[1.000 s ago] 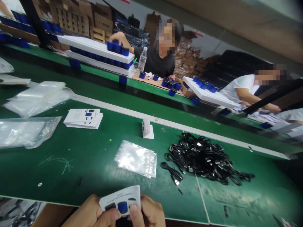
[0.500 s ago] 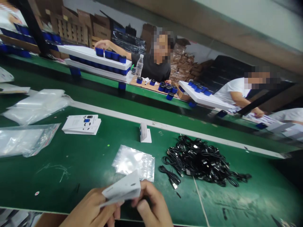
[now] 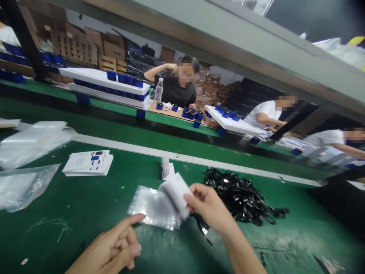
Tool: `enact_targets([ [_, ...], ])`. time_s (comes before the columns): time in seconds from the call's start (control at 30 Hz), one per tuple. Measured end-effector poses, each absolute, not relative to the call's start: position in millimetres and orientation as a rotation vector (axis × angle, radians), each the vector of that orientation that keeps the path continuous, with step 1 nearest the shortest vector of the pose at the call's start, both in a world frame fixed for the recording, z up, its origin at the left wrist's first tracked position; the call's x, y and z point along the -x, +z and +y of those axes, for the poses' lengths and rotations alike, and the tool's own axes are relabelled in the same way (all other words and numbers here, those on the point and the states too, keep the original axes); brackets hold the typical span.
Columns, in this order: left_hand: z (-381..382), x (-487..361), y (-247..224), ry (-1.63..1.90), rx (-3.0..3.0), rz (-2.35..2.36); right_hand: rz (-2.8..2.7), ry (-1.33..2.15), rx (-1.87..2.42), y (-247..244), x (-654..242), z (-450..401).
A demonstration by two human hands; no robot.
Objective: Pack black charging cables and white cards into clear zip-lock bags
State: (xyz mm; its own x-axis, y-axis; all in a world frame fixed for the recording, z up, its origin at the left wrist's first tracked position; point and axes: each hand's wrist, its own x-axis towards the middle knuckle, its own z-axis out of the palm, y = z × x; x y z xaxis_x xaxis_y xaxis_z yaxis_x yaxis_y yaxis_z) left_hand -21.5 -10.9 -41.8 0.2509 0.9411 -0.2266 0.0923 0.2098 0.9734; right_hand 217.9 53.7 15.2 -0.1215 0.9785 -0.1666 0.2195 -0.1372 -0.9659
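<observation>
**Leaflet (image 3: 179, 191) in my right hand (image 3: 211, 209), above the clear bags (image 3: 151, 205)**

In the head view, my right hand holds the leaflet by its near edge, thumb on one side and fingers on the other. The grip is narrow, and I think it is taken at the edge so that most of the paper stays free. The leaflet is blurred, so I cannot read its print. It is tilted over the far right part of the bags, near the small stack (image 3: 164, 169). The bags, the cables (image 3: 239, 198) and the leaflet pile (image 3: 85, 163) lie apart on the green table (image 3: 97, 201), probably to keep each kind within reach.

My right forearm comes from the lower right, with the wrist low. My left hand (image 3: 112, 243) holds nothing that I can see: the index finger is stretched to the bags' near edge, the others are loosely curled. Whether it touches, I cannot tell.
</observation>
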Motion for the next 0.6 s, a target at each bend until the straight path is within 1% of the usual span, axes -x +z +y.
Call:
enact_targets([
  [0.13, 26.8, 22.5, -27.8, 0.863, -1.151, 1.156, -1.269, 1.324, 1.536, 5.2, -241.2, 101.8],
  [0.17, 39.5, 20.2, -21.2, 0.809, -1.152, 1.168, -1.256, 1.328, 1.581, 2.2, -242.9, 111.7],
  [0.3, 87.1, 0.9, -3.9, 0.843, -1.096, 1.191, -1.264, 1.292, 1.741, -8.5, -233.5, 138.5],
  [0.43, 112.9, -20.8, -8.0, 0.886, -1.045, 1.148, -1.368, 1.214, 1.862, -14.6, -213.8, 147.2],
  [0.6, 116.4, -29.9, -17.1, 0.894, -1.054, 1.108, -1.673, 1.049, 1.952, -13.7, -196.6, 134.8],
])
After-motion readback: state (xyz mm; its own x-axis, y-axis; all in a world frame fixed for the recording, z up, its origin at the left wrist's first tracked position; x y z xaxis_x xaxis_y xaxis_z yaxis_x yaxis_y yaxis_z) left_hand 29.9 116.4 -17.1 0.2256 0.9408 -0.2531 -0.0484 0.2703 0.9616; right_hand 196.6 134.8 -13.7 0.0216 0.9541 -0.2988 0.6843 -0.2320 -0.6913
